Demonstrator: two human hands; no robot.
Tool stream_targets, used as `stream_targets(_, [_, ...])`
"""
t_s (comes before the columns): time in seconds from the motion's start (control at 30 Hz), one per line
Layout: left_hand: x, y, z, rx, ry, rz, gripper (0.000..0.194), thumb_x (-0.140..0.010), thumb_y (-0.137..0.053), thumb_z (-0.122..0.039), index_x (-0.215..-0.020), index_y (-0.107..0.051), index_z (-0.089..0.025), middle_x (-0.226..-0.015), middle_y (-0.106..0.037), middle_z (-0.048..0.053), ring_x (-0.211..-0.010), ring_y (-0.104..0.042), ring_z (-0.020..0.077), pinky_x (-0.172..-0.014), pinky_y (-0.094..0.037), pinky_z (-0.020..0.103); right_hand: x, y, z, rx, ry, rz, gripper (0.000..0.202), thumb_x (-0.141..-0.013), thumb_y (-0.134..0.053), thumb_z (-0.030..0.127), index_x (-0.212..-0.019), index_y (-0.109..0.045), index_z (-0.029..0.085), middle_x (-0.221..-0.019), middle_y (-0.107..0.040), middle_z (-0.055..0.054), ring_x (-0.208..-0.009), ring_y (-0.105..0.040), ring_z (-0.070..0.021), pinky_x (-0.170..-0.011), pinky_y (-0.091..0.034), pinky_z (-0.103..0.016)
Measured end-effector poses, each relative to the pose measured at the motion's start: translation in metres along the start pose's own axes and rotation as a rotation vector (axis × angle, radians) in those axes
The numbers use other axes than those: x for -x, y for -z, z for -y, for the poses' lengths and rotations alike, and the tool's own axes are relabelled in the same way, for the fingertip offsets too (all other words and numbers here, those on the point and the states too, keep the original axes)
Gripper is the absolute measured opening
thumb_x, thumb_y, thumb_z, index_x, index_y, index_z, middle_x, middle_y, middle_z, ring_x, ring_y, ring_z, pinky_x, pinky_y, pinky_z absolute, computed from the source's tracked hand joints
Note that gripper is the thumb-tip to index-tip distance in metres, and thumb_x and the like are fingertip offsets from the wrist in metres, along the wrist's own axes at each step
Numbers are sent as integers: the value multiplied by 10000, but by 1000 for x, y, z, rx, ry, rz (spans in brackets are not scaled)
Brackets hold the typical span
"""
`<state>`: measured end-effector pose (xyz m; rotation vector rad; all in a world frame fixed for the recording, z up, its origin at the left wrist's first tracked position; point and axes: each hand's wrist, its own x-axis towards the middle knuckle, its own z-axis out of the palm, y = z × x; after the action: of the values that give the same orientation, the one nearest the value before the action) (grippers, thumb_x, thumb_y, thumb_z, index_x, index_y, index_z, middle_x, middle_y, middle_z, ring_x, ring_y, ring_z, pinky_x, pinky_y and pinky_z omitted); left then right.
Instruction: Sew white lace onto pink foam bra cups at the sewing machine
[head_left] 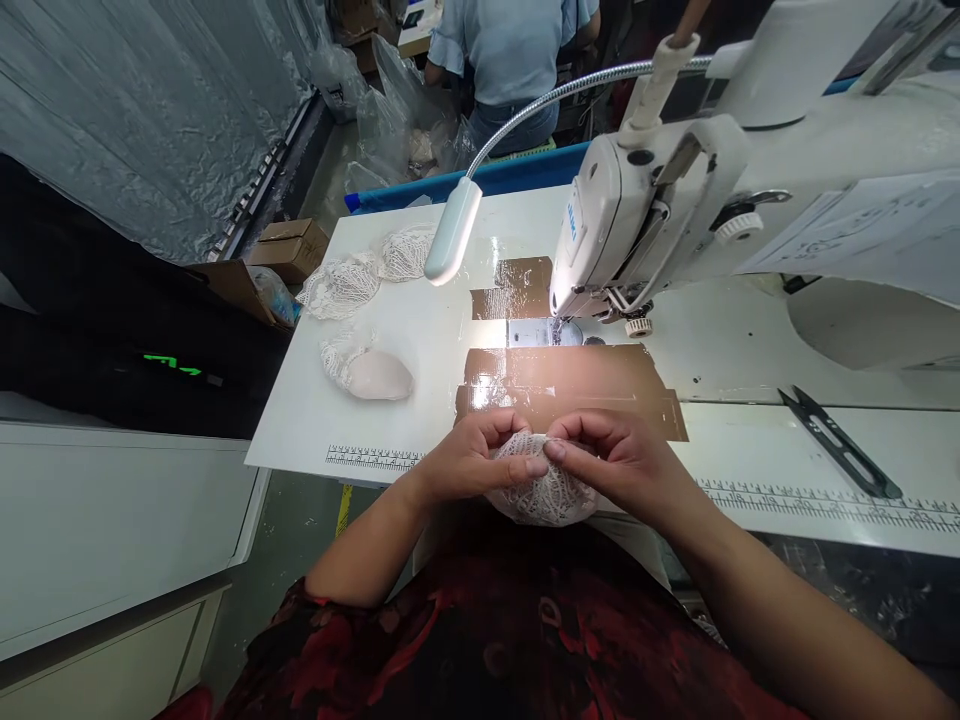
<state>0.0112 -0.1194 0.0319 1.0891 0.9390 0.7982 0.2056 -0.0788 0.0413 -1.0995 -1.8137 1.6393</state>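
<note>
Both hands, left [491, 455] and right [611, 455], pinch the top of what seems a white lace cup [545, 495] at the white sewing table's [442, 430] front edge, below the needle

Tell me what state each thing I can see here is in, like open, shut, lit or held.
Lace piece: held, edge pinched by left hand and right hand.
Thread snips: lying down, blades slightly apart.
Needle area: brightly lit.
Gooseneck lamp: angled down; cannot tell if on.
Pale pad: lying down, lace bunched at one end.
Front cardboard box: open, plastic inside.
</note>
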Motion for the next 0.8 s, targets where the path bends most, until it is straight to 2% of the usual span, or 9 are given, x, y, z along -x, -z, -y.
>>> stream_targets(0.07, [-1, 1, 1, 80, 15, 27, 302, -735, -742, -356, -861, -596, -123, -753, -560, 5, -671, -514, 93, -619, -418, 213, 1, 1, 0, -38, 4, 5, 236, -815, -630, 406, -725, -639, 188, -600, -551, 23, -526, -461, -93, -471, -363, -228])
stream_targets(0.17, [-4, -1, 2, 125, 41, -14, 300, -723, -751, -360, -828, -645, -99, -723, -582, 16, -650, -522, 92, -606, -419, 212, 2, 1, -1, -79, -4, 5, 258, -806, -635, 426, -715, -625, 185, -602, -543, 20, -533, -467, -98, -475, -371, -231])
stream_targets(0.37, [-17, -17, 14, 326, 92, -155, 338, -635, -805, -360, -677, -579, -113, -566, -510, -34, -495, -447, 51, -486, -353, 179, -3, 4, -10, -256, -83, 43, 301, -777, -661, 471, -711, -593, 185, -590, -501, 30, -525, -441, -85, -454, -353, -211])
stream_targets(0.43, [-18, -16, 14, 403, 132, -214, 369, -594, -817, -369, -674, -553, -124, -572, -533, -27, -483, -472, 63, -482, -376, 190, -7, 9, -15, -283, -88, 36, 306, -767, -669, 483, -759, -609, 184, -636, -536, 18, -555, -470, -91, -481, -387, -214])
stream_targets(0.5, [-15, -5, 6, 400, 110, -315, 371, -583, -809, -378, -700, -558, -131, -608, -573, -12, -509, -517, 86, -508, -413, 208, -8, 21, -19, -260, -77, -33, 332, -734, -696, 495, -830, -629, 184, -720, -596, -9, -607, -518, -111, -532, -441, -237])
stream_targets(0.6, [-6, 24, -18, 126, -86, -571, 305, -661, -748, -391, -726, -575, -148, -640, -588, -14, -553, -534, 102, -545, -426, 221, -4, 44, -24, -171, -69, -190, 364, -705, -726, 492, -901, -647, 196, -806, -640, -30, -653, -552, -128, -594, -479, -268])
stream_targets(0.7, [-12, 47, -40, -480, -328, -830, 243, -774, -655, -354, -659, -542, -172, -571, -484, -37, -541, -455, 98, -540, -369, 224, -1, 63, -23, 1, -50, -274, 318, -749, -687, 492, -906, -662, 217, -839, -659, -27, -693, -570, -143, -621, -468, -272])
stream_targets(0.77, [-34, 49, -43, -925, -416, -828, 247, -812, -590, -283, -605, -504, -178, -567, -447, -21, -569, -437, 118, -574, -357, 249, -6, 70, -19, 160, -15, -251, 272, -796, -634, 476, -900, -669, 227, -862, -674, -26, -737, -591, -164, -642, -462, -281])
stream_targets(0.8, [-49, 45, -40, -1117, -424, -756, 243, -815, -562, -240, -590, -492, -178, -587, -465, -2, -605, -454, 137, -609, -366, 269, -10, 71, -16, 244, 5, -222, 248, -815, -607, 455, -897, -670, 230, -865, -681, -24, -742, -598, -172, -644, -458, -287])
